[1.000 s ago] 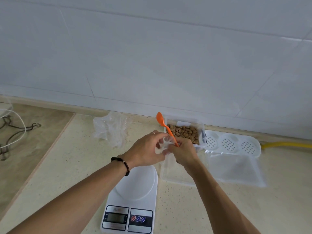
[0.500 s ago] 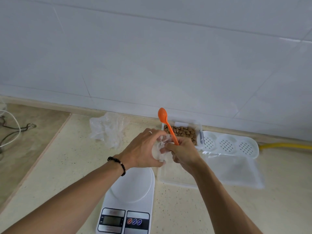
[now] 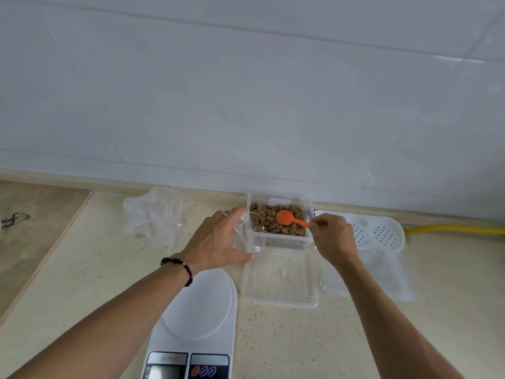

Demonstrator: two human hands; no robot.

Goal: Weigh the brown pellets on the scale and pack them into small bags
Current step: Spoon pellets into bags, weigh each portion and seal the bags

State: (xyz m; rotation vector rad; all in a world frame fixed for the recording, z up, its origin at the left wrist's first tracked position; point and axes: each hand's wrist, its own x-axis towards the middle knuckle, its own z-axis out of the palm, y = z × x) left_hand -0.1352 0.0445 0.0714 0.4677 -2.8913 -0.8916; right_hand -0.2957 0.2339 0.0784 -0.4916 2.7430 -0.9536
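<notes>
The task looks barely begun: the scale [image 3: 200, 310] at the worktop's near edge carries nothing, and the pellets [image 3: 276, 221] remain in their box [image 3: 278, 237] by the far edge. The left hand [image 3: 218, 239] grips an open, seemingly empty small bag [image 3: 247, 236] beside the box. The right hand [image 3: 332, 237] pinches the orange spoon [image 3: 285, 217] over the pellets.

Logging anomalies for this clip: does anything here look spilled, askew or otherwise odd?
Nothing stands out. The brown pellets all sit inside their clear container, none on the counter. The right hand holds the orange spoon over them; the left hand holds an open small bag. The scale platform is bare.
</notes>
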